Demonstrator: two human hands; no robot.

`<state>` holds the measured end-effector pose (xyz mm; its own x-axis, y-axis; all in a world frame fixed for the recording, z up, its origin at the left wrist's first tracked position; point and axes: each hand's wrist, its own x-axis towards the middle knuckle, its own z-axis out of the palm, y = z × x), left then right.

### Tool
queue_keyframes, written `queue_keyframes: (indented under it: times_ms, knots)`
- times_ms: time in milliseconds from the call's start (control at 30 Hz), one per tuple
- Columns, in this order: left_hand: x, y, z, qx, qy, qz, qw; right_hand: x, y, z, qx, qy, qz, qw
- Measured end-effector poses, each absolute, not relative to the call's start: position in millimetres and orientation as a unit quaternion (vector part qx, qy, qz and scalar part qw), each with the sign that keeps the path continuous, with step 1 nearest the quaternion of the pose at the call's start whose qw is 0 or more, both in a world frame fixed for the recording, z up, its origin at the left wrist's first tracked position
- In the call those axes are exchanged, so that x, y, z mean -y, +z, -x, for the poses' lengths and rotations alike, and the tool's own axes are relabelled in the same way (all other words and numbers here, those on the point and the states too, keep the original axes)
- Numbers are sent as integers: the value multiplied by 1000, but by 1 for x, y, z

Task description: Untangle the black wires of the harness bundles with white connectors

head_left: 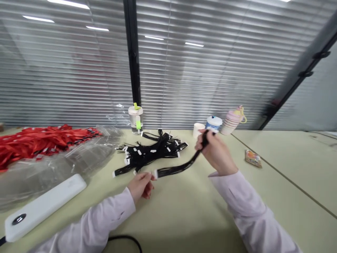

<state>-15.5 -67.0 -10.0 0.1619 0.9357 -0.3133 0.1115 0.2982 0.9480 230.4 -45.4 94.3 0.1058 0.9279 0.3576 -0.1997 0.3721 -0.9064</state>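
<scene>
Apparently, strand-straightening is under way: a black cord bundle (177, 170) is held above the counter (184, 218), clamped in the right hand (218, 154), its white-tabbed end pinched by the left hand (139, 185). Even tension seems called for next. Beyond, similar bundles (147, 157) are heaped near glossy red ribbons (39, 140) and crinkled clear plastic (60, 169).

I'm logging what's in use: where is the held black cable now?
In the head view, mostly right of centre, the held black cable runs from the left hand to the right hand, below and right of the black cable pile.
</scene>
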Motion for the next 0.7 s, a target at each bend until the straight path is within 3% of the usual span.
queue_keyframes:
  times_ms: [167, 200, 267, 467, 700]
  knots:
    - [56, -10, 23, -554, 363, -520, 539, 46, 118, -299, 487, 178, 406, 753]
    - [52, -8, 27, -555, 371, -537, 516, 44, 117, -311, 528, 4, 474, 705]
    - [43, -6, 37, -561, 394, -569, 454, 35, 108, -327, 560, -105, 517, 639]
    - [28, -5, 60, -589, 442, -611, 291, -17, 38, -299, 757, -80, 514, 394]
    - [22, -19, 65, -594, 516, -568, 241, -63, 23, -193, 859, -12, 432, 275]
